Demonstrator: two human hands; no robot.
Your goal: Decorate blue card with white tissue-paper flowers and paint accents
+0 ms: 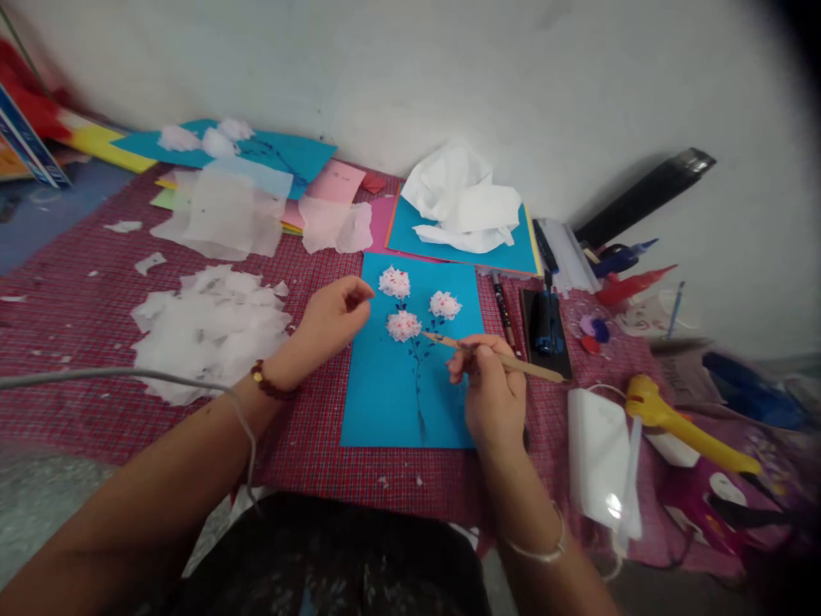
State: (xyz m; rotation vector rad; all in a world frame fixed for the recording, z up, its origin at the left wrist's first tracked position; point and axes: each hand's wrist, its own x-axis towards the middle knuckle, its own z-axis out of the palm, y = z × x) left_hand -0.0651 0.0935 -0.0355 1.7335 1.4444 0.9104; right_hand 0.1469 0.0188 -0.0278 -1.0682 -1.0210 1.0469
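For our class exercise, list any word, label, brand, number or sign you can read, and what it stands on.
None can be read clearly.
Pink paper: faint marks, too small to read.
Dark pen: pale marks, too small.
Blue-and-white strip: marks too blurred.
Blue card: no lettering visible.

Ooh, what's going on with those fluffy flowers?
A person is working on a blue sheet. The right hand holds a wooden stick, its tip close to the lowest of three red-specked white flowers. The left hand is by the sheet's left edge; whether it pinches anything is hard to tell. A dark stem runs below the flowers, and white scraps lie to the left.
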